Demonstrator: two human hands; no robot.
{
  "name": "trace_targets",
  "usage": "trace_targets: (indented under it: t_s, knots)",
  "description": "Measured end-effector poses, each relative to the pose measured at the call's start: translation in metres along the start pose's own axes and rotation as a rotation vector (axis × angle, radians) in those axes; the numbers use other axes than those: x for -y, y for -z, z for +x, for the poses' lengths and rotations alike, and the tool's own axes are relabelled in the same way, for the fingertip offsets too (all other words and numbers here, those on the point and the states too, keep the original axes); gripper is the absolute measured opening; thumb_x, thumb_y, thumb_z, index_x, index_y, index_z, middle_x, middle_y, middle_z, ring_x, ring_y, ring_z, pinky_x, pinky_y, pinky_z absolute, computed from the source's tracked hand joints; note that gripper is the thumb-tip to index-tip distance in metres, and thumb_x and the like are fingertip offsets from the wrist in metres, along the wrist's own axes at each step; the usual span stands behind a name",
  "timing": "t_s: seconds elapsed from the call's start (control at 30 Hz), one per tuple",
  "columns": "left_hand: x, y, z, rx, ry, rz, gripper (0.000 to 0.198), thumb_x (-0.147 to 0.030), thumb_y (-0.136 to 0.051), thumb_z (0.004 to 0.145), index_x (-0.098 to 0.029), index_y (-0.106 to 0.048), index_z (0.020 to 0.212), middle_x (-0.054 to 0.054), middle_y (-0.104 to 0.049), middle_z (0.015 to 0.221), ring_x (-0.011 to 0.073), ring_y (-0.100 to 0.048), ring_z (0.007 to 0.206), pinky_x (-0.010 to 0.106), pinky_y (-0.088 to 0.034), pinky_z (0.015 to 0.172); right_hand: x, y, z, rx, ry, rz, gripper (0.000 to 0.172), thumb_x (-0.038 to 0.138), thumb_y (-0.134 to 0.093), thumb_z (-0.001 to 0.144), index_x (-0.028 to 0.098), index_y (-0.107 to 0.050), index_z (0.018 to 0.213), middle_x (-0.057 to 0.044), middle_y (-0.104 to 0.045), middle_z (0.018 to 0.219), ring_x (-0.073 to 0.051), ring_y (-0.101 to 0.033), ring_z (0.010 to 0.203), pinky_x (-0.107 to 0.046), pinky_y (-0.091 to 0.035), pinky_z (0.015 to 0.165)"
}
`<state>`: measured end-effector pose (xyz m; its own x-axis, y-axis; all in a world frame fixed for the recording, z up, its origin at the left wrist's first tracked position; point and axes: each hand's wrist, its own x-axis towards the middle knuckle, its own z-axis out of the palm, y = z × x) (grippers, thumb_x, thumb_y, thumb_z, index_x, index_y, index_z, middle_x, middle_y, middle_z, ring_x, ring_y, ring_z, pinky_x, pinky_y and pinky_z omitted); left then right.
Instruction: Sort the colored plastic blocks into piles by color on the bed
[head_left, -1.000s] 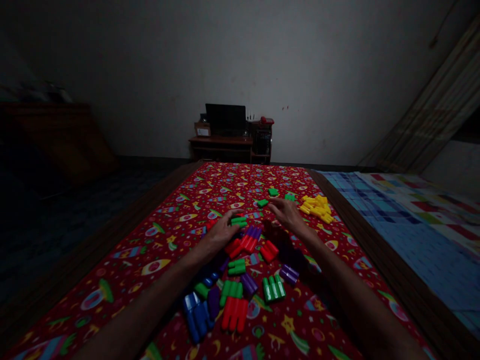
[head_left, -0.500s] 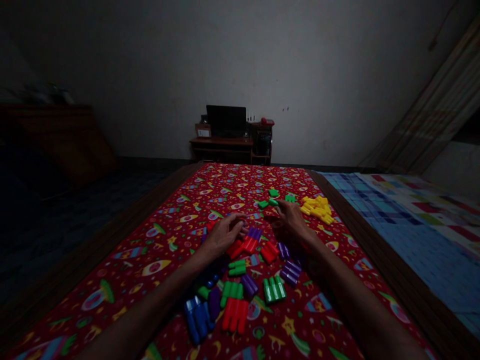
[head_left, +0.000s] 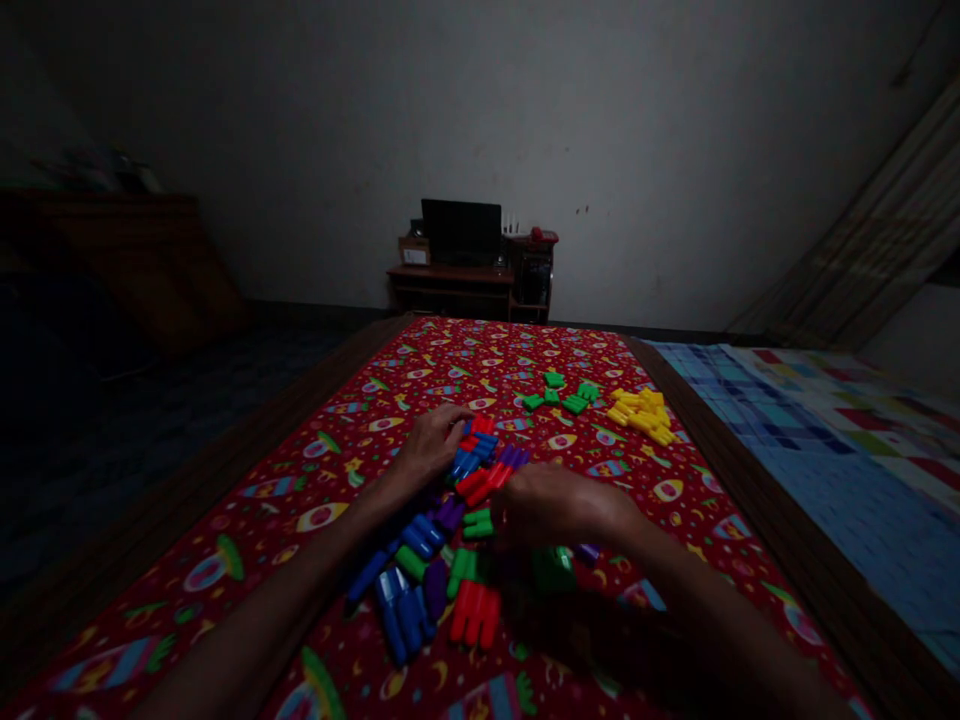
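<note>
My left hand [head_left: 433, 442] rests at the far left of a mixed pile of plastic building blocks. Its fingers are loosely bent and apart, right beside blue blocks [head_left: 471, 460] and red blocks [head_left: 481, 427]. Over the middle of the pile is my right hand [head_left: 544, 500], its fingertips pointing down and hidden behind the hand. Nearest to it lie a red block [head_left: 474, 488], purple blocks [head_left: 514, 457] and a green block [head_left: 478, 523]. Closer to me are a red block [head_left: 475, 614], a blue block [head_left: 403, 612] and a shadowed green block [head_left: 553, 570].
Several green blocks [head_left: 576, 403] form a group at the far right, beside a yellow heap [head_left: 643, 413]. Everything sits on a red patterned cloth [head_left: 315, 600]. Beyond stands a desk [head_left: 450, 275] with a monitor [head_left: 461, 230]; bedding [head_left: 810, 480] lies to the right.
My right hand has come back from the far green group to the pile, leaving a green block there. My left hand has shifted slightly left and away, uncovering blue and red blocks.
</note>
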<state>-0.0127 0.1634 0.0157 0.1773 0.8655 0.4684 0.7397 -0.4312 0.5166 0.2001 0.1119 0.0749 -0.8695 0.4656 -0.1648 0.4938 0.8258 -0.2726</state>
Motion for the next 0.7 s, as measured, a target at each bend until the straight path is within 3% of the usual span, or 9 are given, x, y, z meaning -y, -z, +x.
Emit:
trace_targets:
  t_s: [0.07, 0.13, 0.27, 0.4, 0.5, 0.6, 0.7]
  knots:
    - [0.012, -0.005, -0.001, 0.01, -0.017, 0.03, 0.03, -0.024, -0.042, 0.082, -0.017, -0.07, 0.093, 0.009, -0.071, 0.098, 0.0224, -0.066, 0.093, 0.037, -0.052, 0.088, 0.025, -0.017, 0.0, 0.022, 0.013, -0.162, 0.021, 0.037, -0.063, 0.083, 0.018, -0.07, 0.087, -0.006, -0.069, 0.077, -0.017, -0.059, 0.067, -0.026, -0.038, 0.059]
    - [0.023, -0.009, -0.002, 0.03, -0.002, 0.027, 0.03, -0.023, -0.043, 0.08, -0.019, -0.07, 0.092, 0.008, -0.072, 0.097, 0.0211, -0.066, 0.091, 0.035, -0.052, 0.086, 0.035, -0.03, -0.001, -0.061, 0.017, -0.26, 0.022, 0.035, -0.06, 0.086, 0.017, -0.067, 0.096, -0.008, -0.068, 0.085, -0.019, -0.061, 0.075, -0.029, -0.041, 0.065]
    - [0.041, -0.011, -0.003, 0.033, 0.074, -0.064, 0.031, -0.029, -0.042, 0.08, -0.019, -0.07, 0.088, 0.006, -0.072, 0.094, 0.02, -0.066, 0.088, 0.032, -0.053, 0.083, 0.024, -0.041, 0.002, -0.199, -0.021, -0.272, 0.023, 0.036, -0.053, 0.091, 0.016, -0.063, 0.099, -0.008, -0.065, 0.086, -0.018, -0.059, 0.077, -0.03, -0.042, 0.07]
    - [0.052, -0.01, -0.004, 0.039, 0.166, -0.198, 0.037, -0.038, -0.041, 0.081, -0.017, -0.07, 0.088, 0.007, -0.073, 0.095, 0.0208, -0.067, 0.085, 0.033, -0.053, 0.082, 0.009, -0.055, 0.012, -0.365, -0.013, -0.313, 0.018, 0.025, -0.048, 0.093, 0.016, -0.058, 0.105, -0.011, -0.063, 0.098, -0.021, -0.057, 0.088, -0.032, -0.043, 0.075]
    - [0.055, -0.011, -0.005, 0.046, 0.195, -0.253, 0.04, -0.041, -0.041, 0.081, -0.016, -0.07, 0.091, 0.009, -0.073, 0.096, 0.0215, -0.068, 0.085, 0.034, -0.054, 0.082, 0.006, -0.069, 0.019, -0.413, 0.007, -0.338, 0.017, 0.017, -0.048, 0.091, 0.016, -0.059, 0.104, -0.012, -0.062, 0.102, -0.022, -0.055, 0.094, -0.032, -0.043, 0.075]
    - [0.056, -0.012, -0.005, 0.038, 0.199, -0.268, 0.04, -0.042, -0.041, 0.081, -0.016, -0.07, 0.09, 0.008, -0.073, 0.094, 0.0215, -0.068, 0.086, 0.033, -0.053, 0.082, 0.004, -0.064, 0.019, -0.397, 0.016, -0.298, 0.02, 0.019, -0.045, 0.093, 0.016, -0.059, 0.107, -0.012, -0.063, 0.103, -0.02, -0.055, 0.095, -0.03, -0.04, 0.074]
    - [0.053, -0.011, -0.005, 0.042, 0.207, -0.265, 0.04, -0.043, -0.042, 0.081, -0.017, -0.07, 0.088, 0.009, -0.074, 0.094, 0.0216, -0.068, 0.085, 0.033, -0.053, 0.082, -0.005, -0.035, 0.013, -0.342, -0.055, -0.191, 0.018, 0.026, -0.048, 0.093, 0.017, -0.064, 0.095, -0.006, -0.066, 0.086, -0.015, -0.055, 0.075, -0.026, -0.034, 0.063]
